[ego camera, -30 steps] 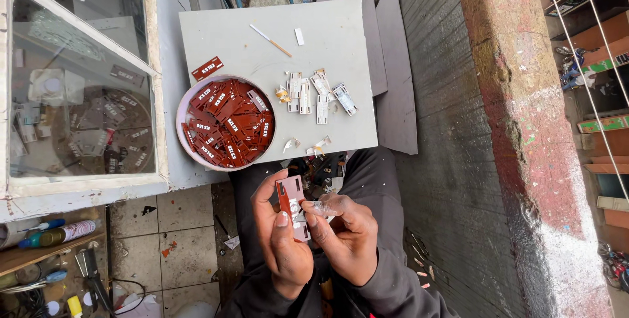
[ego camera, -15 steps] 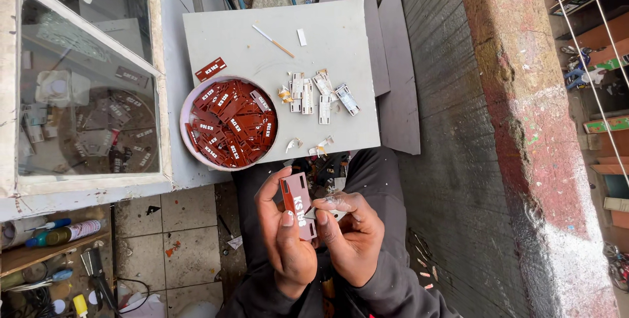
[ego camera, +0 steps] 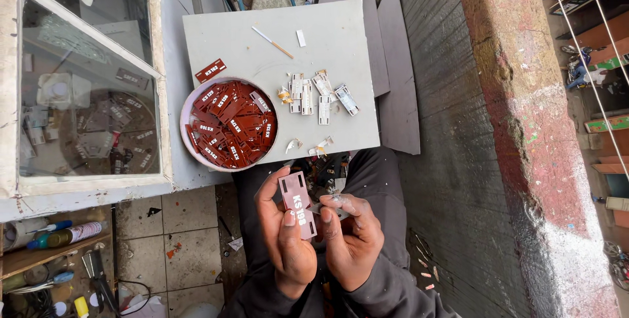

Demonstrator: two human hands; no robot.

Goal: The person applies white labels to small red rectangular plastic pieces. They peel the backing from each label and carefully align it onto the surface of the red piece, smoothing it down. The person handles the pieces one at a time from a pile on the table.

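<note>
Hands close to the lap, just below the near edge of the bench [ego camera: 341,23], both busy with one small thing. The left hand [ego camera: 288,243] pinches a dark red rectangular tag [ego camera: 298,203] between thumb and fingers, face up and tilted toward the eyes, probably so the pale lettering and the slot at its top end can be checked. The right hand [ego camera: 350,239] is curled, its fingertips gripping a small silvery piece [ego camera: 329,205] right at the tag's edge; what that piece is I cannot tell from here.

On the bench, a round pale-rimmed bowl [ego camera: 185,128] sits at the near left corner, within easy reach, heaped with more red tags [ego camera: 232,125] of the same shape, each with light print. One loose red tag [ego camera: 210,70] lies just beyond the bowl. To the right of the bowl a cluster of white oblong strips [ego camera: 318,95], some slotted, is spread flat, and a few crumpled scraps [ego camera: 319,148] lie by the near edge. Farther back rest a thin pale stick [ego camera: 272,41] with a tan tip and a small white chip [ego camera: 301,37].

A glass-fronted cabinet [ego camera: 85,89] stands at the left, its pane mirroring the bowl. Below it, a shelf holds bottles and markers [ego camera: 62,234]. A red-stained pillar [ego camera: 524,128] rises at the right.
</note>
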